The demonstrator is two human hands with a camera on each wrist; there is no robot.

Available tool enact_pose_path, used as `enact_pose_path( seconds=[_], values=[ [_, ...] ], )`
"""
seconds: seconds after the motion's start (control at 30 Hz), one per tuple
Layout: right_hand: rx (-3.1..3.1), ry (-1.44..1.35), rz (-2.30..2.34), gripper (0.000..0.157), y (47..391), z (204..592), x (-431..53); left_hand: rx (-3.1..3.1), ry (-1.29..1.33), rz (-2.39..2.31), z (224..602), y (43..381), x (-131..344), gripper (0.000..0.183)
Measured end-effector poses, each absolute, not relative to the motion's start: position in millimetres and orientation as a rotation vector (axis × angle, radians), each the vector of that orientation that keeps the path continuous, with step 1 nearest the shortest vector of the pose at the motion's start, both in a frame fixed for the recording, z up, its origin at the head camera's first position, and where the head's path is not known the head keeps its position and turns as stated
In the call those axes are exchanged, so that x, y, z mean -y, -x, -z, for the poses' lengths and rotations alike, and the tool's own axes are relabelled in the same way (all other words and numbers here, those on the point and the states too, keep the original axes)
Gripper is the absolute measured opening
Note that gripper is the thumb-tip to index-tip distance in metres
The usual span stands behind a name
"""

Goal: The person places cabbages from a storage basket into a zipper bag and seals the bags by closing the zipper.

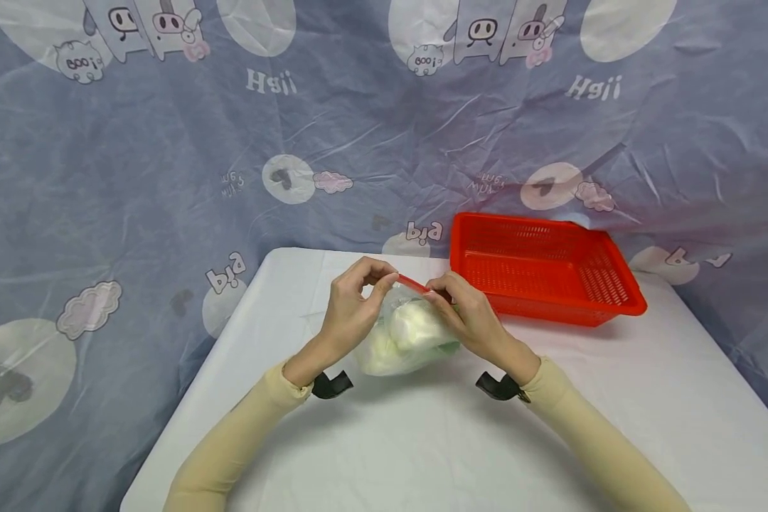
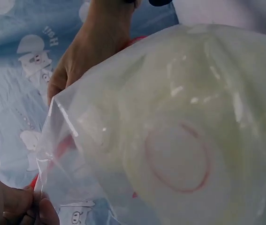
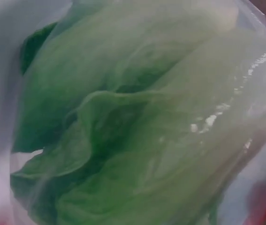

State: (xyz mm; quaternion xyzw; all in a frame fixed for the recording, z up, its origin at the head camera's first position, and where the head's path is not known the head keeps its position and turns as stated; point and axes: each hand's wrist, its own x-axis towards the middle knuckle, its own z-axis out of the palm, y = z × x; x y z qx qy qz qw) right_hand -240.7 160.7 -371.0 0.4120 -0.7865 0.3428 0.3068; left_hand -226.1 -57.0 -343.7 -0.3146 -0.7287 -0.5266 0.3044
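Note:
A clear plastic zip bag (image 1: 384, 359) with a red strip (image 1: 412, 283) along its top edge hangs between both hands over the table. Inside it are pale, leafy green vegetables (image 3: 123, 117) that look like bok choy or cabbage; the clear film blurs them. My left hand (image 1: 353, 299) pinches one end of the red strip between thumb and fingers. Farther along the same strip, my right hand (image 1: 470, 313) pinches the other part. In the left wrist view, the left fingertips (image 2: 18, 201) grip the bag's edge, and a faint red ring shows on the film.
A red plastic basket (image 1: 550, 274) with perforated sides stands at the back right, close behind the right hand. The table (image 1: 390, 448) has a white cover. A blue-grey patterned cloth (image 1: 166, 178) hangs behind and beside it.

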Motion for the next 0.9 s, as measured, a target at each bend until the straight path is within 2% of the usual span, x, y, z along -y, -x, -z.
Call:
enact_pose_path(
  seconds=[0.3,0.47,0.6,0.9],
  values=[
    [2.038,-1.134,-0.890,0.023,238.5,366.1,-176.1,1.758,0.789,1.445,334.4,232.8,86.5,0.008],
    [2.120,-1.022,-0.894,0.027,241.3,382.9,-210.1,1.680,0.608,1.568,327.7,243.7,112.8,0.008],
    [2.167,-0.972,-0.904,0.028,239.7,396.9,-229.8,1.736,0.572,1.583,329.0,247.4,126.7,0.009],
    [2.164,-0.871,-1.145,0.026,230.0,395.1,-226.7,1.834,0.498,1.655,342.9,251.6,137.2,0.017]
  ],
)
